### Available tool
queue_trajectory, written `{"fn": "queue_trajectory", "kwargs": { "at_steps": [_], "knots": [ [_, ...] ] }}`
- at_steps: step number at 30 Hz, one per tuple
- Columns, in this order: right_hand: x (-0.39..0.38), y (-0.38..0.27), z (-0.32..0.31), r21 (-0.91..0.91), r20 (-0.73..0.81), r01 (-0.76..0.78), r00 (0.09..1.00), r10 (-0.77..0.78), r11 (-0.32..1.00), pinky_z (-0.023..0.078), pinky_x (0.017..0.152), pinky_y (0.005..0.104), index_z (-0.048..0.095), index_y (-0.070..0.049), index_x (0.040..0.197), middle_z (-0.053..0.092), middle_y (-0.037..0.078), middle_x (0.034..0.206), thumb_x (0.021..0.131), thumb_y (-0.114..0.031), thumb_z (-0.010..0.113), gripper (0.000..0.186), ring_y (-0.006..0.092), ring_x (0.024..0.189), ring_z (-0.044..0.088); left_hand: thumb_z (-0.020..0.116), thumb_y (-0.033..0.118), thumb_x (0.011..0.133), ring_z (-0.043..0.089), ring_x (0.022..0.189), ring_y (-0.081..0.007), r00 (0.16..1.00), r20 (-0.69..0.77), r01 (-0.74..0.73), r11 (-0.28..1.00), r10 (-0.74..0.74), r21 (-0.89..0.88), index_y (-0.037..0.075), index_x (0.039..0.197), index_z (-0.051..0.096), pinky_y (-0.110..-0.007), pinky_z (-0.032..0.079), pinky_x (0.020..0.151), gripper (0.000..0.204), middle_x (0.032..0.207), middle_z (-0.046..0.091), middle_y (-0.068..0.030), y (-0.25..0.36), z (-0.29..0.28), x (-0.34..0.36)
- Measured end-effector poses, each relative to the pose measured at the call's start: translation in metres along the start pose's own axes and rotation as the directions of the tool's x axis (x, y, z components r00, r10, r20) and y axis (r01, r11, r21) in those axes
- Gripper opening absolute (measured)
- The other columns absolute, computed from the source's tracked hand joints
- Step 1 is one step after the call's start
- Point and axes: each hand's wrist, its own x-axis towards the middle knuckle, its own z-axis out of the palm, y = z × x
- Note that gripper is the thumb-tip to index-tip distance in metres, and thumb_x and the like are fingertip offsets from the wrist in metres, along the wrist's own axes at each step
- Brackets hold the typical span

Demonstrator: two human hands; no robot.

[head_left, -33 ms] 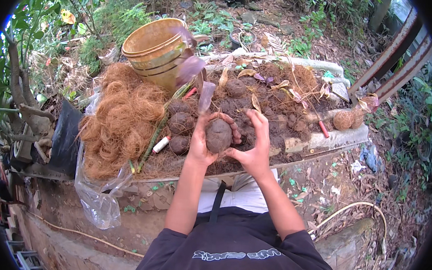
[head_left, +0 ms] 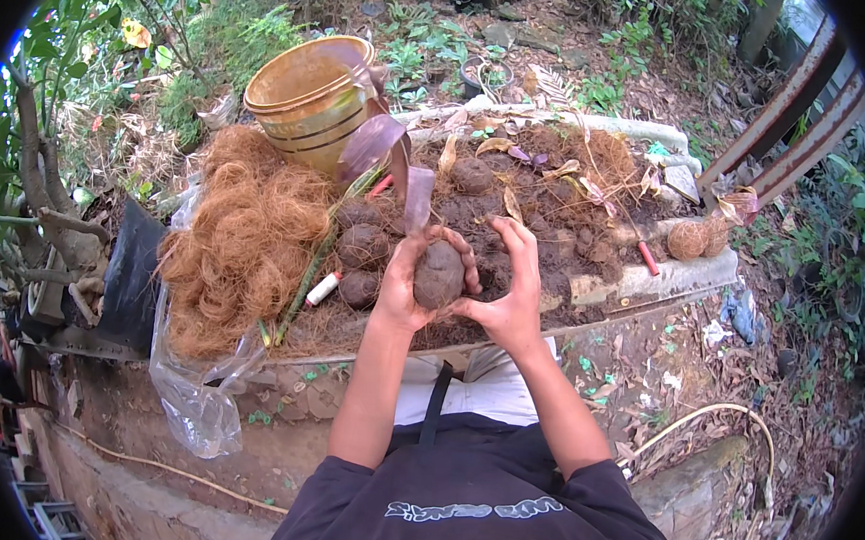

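My left hand (head_left: 403,286) cups a rounded ball of dark soil (head_left: 439,275), its fingers wrapped round the far side. Just right of it, my right hand (head_left: 513,301) is open, fingers spread and curved. Its thumb reaches the ball's lower right side; whether it presses there I cannot tell. A plant with long purple leaves (head_left: 376,142) rises beyond my left hand; where its stem joins the ball is hidden. Left of my left hand lie more soil balls, one (head_left: 359,289) close to my wrist. Loose dark soil (head_left: 477,211) covers the work surface beyond both hands.
A heap of brown coconut fibre (head_left: 244,247) fills the left side, with a yellow bucket (head_left: 308,111) behind it. A clear plastic bag (head_left: 203,420) hangs over the near edge. A white spool (head_left: 323,288) and a red-handled tool (head_left: 647,258) lie on the surface.
The purple leaves have swung slightly and look sharper now. Both hands and the soil ball stay nearly in place, with only a slight shift of the ball.
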Motion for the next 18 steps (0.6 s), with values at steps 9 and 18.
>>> {"fn": "queue_trajectory", "kwargs": {
  "at_steps": [9,18],
  "knots": [
    [-0.001,0.008,-0.007,0.014,0.105,-0.084,0.991,0.082,0.996,0.051,0.083,0.0383,0.064,-0.008,0.112,0.066,0.009,0.102,0.064,-0.03,0.086,0.057,0.0285,0.098,0.062,0.061,0.042,0.094,0.062,0.075,-0.0241,0.988,-0.143,-0.083,0.988,0.064,-0.133,0.009,0.094,0.06,-0.037,0.051,0.066,0.032,0.087,0.062,-0.0077,0.01,-0.003,0.019],
    [0.003,0.004,-0.014,-0.077,0.344,-0.031,0.937,0.056,0.997,0.052,0.073,0.0357,0.071,-0.007,0.09,0.07,0.005,0.084,0.072,-0.014,0.079,0.022,0.0251,0.08,0.065,0.06,0.042,0.094,0.063,0.076,-0.0233,0.934,-0.317,-0.171,0.985,0.165,0.008,0.01,0.093,0.06,-0.038,0.053,0.067,0.032,0.086,0.063,-0.007,0.002,-0.006,0.02]
  ]
}}
